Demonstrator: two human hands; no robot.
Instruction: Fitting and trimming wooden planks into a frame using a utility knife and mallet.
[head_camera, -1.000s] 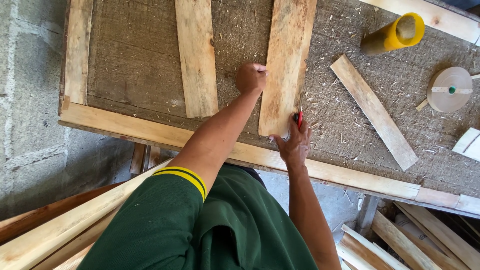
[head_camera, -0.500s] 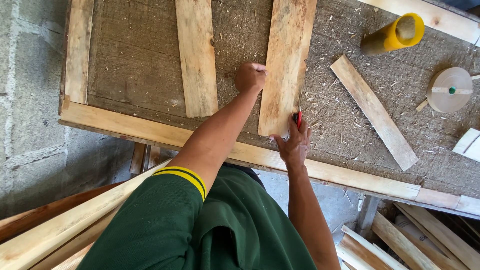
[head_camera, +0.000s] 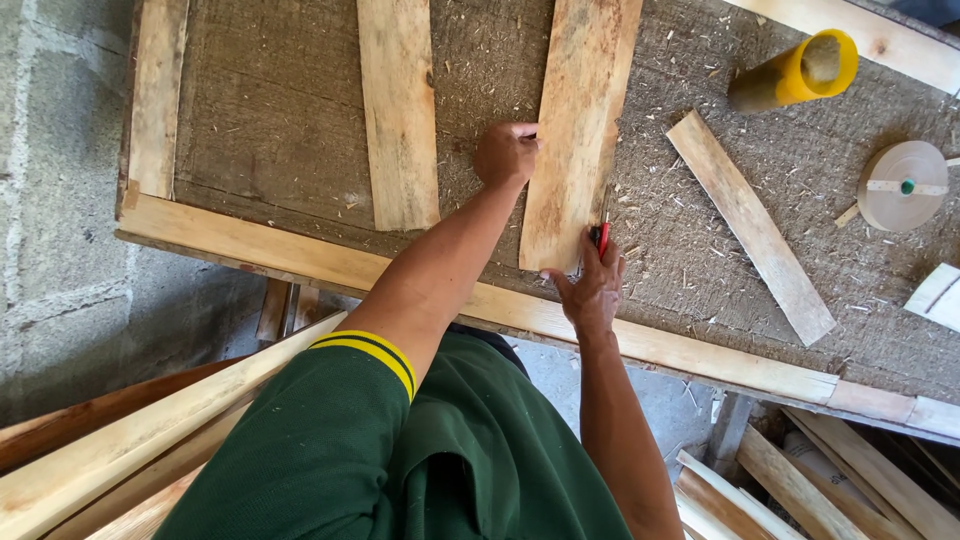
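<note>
Two hands are working one wide plank (head_camera: 578, 130), which is lying flat on the dusty workbench (head_camera: 280, 150), running from the near edge rail (head_camera: 300, 255) off the far edge of the picture, so its far end is cut off. The left hand (head_camera: 507, 155) is curling closed against the plank's left edge, knuckles up; fingertips are hiding under the fist, so the exact grip is hard to read. The right hand (head_camera: 590, 290) is pinching a red-handled tool (head_camera: 602, 235) against the plank's near right corner, thumb touching the plank's near end. Most of the tool is hiding behind the fingers; can't tell what kind it is.

A yellow tube (head_camera: 795, 72) is lying on its side far right, open end facing the camera; the inside is looking pale, contents unclear. A tape roll (head_camera: 902, 186) is sitting near it, well right of the plank. A narrower plank (head_camera: 398, 110) is lying left of the wide one, a short slat (head_camera: 750, 225) is angling to the right. Loose timber strips (head_camera: 800, 490) are stacking below the bench, partly cut off.
</note>
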